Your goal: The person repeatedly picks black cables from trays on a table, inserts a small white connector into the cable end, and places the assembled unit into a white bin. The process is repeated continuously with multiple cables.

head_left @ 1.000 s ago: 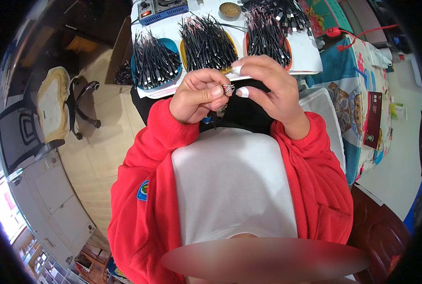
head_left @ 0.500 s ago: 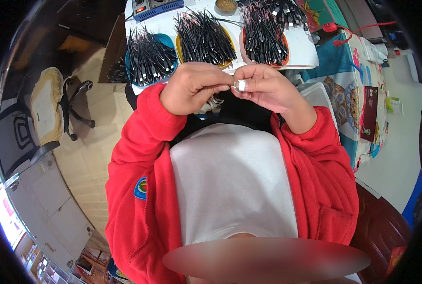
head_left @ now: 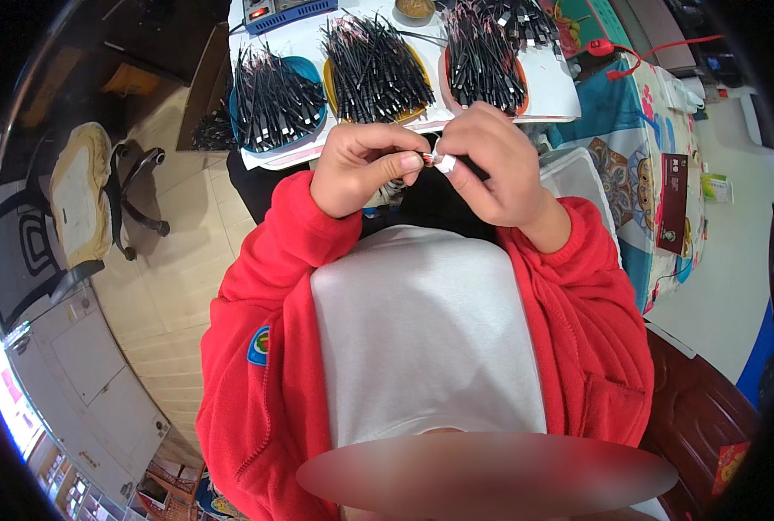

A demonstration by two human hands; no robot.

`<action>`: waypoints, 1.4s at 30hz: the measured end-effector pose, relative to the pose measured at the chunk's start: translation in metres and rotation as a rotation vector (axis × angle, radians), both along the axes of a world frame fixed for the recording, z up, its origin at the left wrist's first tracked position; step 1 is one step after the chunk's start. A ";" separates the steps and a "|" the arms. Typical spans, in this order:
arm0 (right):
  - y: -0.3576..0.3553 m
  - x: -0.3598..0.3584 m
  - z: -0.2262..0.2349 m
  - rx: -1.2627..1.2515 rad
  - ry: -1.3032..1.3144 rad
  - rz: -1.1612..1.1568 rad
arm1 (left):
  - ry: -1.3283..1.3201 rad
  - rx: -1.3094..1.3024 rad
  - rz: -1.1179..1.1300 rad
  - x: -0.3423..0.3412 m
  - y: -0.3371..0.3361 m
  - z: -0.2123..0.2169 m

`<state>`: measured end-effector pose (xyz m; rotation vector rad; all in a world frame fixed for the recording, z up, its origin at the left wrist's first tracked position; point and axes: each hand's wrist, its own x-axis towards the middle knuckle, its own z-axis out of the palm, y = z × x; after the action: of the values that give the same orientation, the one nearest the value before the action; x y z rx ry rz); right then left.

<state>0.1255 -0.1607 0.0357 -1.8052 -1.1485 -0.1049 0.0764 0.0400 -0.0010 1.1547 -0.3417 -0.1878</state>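
My left hand (head_left: 356, 169) and my right hand (head_left: 495, 169) meet in front of my chest, just off the table's near edge. Between the left thumb and fingers is pinched the end of a thin dark cable (head_left: 428, 160), where fine red and pale wires show. My right thumb and forefinger close on the wire tips at that same spot. Something small and white (head_left: 446, 163) sits at the right thumb tip; whether it is a wrap or a separate piece I cannot make out. The rest of the cable is hidden by my hands.
Bundles of black cables fill a blue tray (head_left: 312, 71), a yellow tray (head_left: 427, 78) and a red tray (head_left: 523, 97) on the white table (head_left: 552, 104). Behind stand a blue device (head_left: 291, 14) and a small round bowl (head_left: 414, 10). Left is an office chair (head_left: 83, 191).
My right hand has turned over, its knuckles now raised and its back showing more. My left hand has shifted slightly right and down. The fingertips stay together at the cable end.
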 end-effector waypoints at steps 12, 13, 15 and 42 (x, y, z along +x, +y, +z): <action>-0.003 0.004 -0.003 0.112 0.251 0.006 | 0.204 -0.384 -0.130 0.003 -0.006 -0.013; -0.002 0.006 -0.002 0.124 0.135 0.022 | 0.238 -0.427 -0.155 0.003 -0.008 -0.014; 0.000 0.010 -0.001 0.175 -0.095 0.055 | 0.308 -0.513 -0.203 0.003 -0.012 -0.016; -0.023 0.061 -0.055 0.558 0.584 0.019 | -0.052 0.724 0.198 0.104 -0.007 0.075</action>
<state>0.1867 -0.1833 -0.0193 -1.2078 -0.6319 0.1025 0.1801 0.0331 0.0739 1.9020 -0.2020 -0.1067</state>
